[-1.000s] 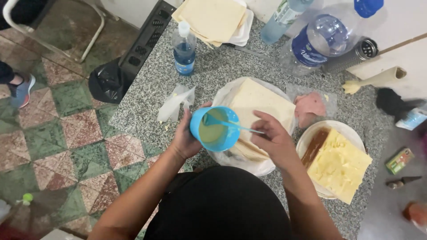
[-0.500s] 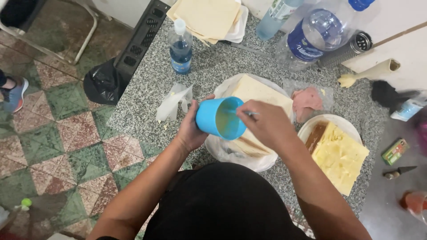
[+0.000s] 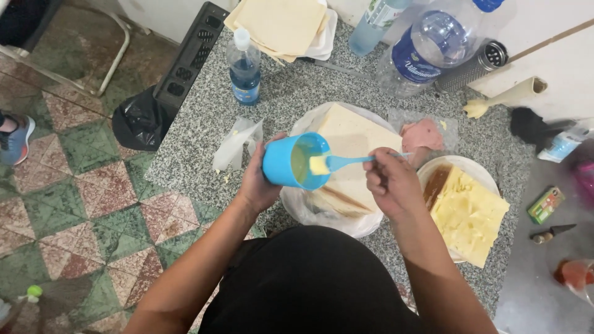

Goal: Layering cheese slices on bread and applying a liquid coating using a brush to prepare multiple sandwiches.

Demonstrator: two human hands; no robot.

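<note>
My left hand (image 3: 258,179) grips a blue plastic cup (image 3: 291,162), tilted on its side with its mouth toward the right and pale yellow spread inside. My right hand (image 3: 391,184) holds a light blue plastic spoon (image 3: 352,161) by the handle; its bowl carries a lump of the yellow spread at the cup's mouth. Under both hands a stack of thin crustless bread slices (image 3: 352,142) lies on a plate wrapped in clear plastic (image 3: 309,210), on the grey speckled stone counter (image 3: 198,142).
To the right, a white plate (image 3: 476,170) holds bread covered with cheese. Ham slices (image 3: 421,134) lie behind it. More bread on a tray (image 3: 281,25), a small blue-liquid bottle (image 3: 244,68), large water bottles (image 3: 427,52), a metal grater (image 3: 473,68) stand at the back. Tiled floor lies left.
The cup has tipped further onto its side and the spoon has come up out of it carrying a lump of spread. My view shifted slightly.
</note>
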